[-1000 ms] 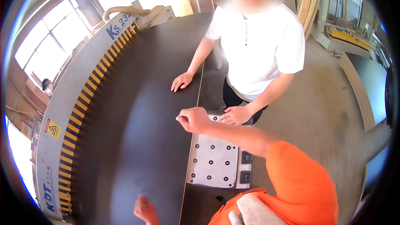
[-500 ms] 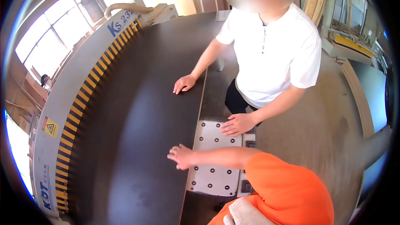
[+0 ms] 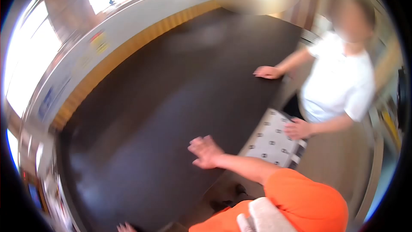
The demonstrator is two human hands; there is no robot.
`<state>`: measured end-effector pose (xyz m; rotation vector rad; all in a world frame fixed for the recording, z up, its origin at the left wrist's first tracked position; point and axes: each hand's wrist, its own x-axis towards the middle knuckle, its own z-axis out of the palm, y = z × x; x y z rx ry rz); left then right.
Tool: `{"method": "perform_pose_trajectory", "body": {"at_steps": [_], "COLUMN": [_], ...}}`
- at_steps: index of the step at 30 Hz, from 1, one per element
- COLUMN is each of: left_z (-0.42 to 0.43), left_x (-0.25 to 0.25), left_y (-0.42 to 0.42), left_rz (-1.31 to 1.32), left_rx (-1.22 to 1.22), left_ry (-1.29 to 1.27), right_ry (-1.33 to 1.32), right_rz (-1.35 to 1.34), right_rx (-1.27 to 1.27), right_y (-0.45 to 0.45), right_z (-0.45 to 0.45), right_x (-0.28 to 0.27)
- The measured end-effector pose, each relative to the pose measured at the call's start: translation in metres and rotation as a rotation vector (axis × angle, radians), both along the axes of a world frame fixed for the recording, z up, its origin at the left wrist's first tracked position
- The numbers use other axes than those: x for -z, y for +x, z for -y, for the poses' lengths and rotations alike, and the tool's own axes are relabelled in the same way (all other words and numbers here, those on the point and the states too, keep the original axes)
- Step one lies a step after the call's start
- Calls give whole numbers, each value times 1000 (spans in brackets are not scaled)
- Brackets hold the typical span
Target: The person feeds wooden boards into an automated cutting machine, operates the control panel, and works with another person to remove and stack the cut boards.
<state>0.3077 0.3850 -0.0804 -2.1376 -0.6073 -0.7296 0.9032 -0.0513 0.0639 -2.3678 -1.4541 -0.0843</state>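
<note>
A large dark board (image 3: pixel 171 103) lies flat across the machine's table. My right hand (image 3: pixel 207 151) is over its near right part, palm down with the fingers spread; it holds nothing, and I cannot tell whether it presses on the surface. At the bottom edge of the view, only the fingers of my left hand (image 3: pixel 125 227) show, stretched out by the board's near edge and blurred. My orange sleeve (image 3: pixel 304 193) reaches in from the lower right. A pale grey, cloth-like thing (image 3: pixel 270 215) lies against my orange clothing.
Across the board, a co-worker in a white shirt (image 3: pixel 339 81) rests one hand (image 3: pixel 268 72) on it and another (image 3: pixel 298 129) on a studded pale plate (image 3: pixel 268 141). A long machine beam (image 3: pixel 124 21) with a yellow striped guard (image 3: pixel 116 62) runs along the far side.
My view has swung left, so the board, beam and co-worker sit turned and farther right. The fingers of my left hand have come into view at the bottom. My right hand stays spread over the board.
</note>
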Motion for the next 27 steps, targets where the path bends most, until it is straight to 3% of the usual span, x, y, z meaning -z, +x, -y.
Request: {"method": "perform_pose_trajectory", "body": {"at_steps": [1,2,3,6,7,11,15,17,18,22,25,27], "left_z": [36,99,111,94,101,99,101,105,104,102,103,104], "left_x": [-2,-98,-112,-68,-98,-104,-99,-123,-109,-108,-110,-110], "left_y": [3,73,83,55,65,63,63,64,61,56,56,55], "left_rz": [17,179,168,212,214,258,186,191,213,294,300,301], "left_rx": [-588,-859,-922,-819,-852,-926,-920,-913,-885,-859,-853,-851], "left_ry": [-457,-938,-920,-811,-976,-1095,-1017,-1115,-1013,-1094,-1141,-1136], "right_ry": [64,43,-41,-137,-140,-177,-151,-66,-93,-294,-300,-337], "right_rz": [-16,25,87,75,89,46,102,158,175,188,262,259], "right_rx": [-25,-5,18,-3,9,7,-57,-124,-100,10,-92,-91], "right_y": [1,-5,-9,-11,-11,-14,-22,-19,-16,-6,-41,-42], "right_z": [-4,-8,-13,-23,-24,-27,-28,-27,-26,-25,-36,-38], "right_x": [3,-2,1,14,22,25,10,24,33,48,-8,-10]}}
